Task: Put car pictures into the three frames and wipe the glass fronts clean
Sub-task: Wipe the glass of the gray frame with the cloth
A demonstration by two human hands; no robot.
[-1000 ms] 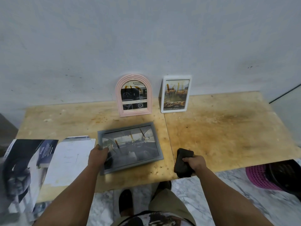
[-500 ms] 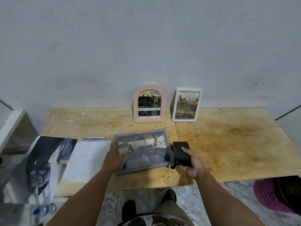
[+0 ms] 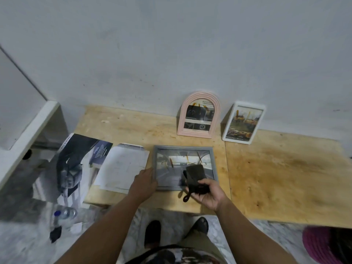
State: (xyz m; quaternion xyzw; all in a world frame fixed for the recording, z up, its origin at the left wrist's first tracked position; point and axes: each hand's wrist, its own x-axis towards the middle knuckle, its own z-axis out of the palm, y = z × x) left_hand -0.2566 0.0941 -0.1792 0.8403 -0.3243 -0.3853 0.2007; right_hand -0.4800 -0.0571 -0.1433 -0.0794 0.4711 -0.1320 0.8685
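Observation:
A grey rectangular frame (image 3: 167,155) with a car-interior picture lies flat on the wooden table (image 3: 276,172). My left hand (image 3: 143,184) holds its lower left edge. My right hand (image 3: 208,193) grips a folded dark cloth (image 3: 195,177) over the lower right part of the glass; whether the cloth touches the glass I cannot tell. A pink arched frame (image 3: 199,115) and a white rectangular frame (image 3: 242,122), both with pictures in them, lean against the wall at the back.
A white sheet of paper (image 3: 122,167) lies left of the grey frame, and a car magazine (image 3: 74,164) hangs over the table's left end. A water bottle (image 3: 63,216) lies on the floor at left. A pink basket (image 3: 323,244) sits at lower right.
My right hand has carried the cloth from beside the frame's right edge to over the lower right glass. The view has swung left. My left hand stays on the frame's left edge.

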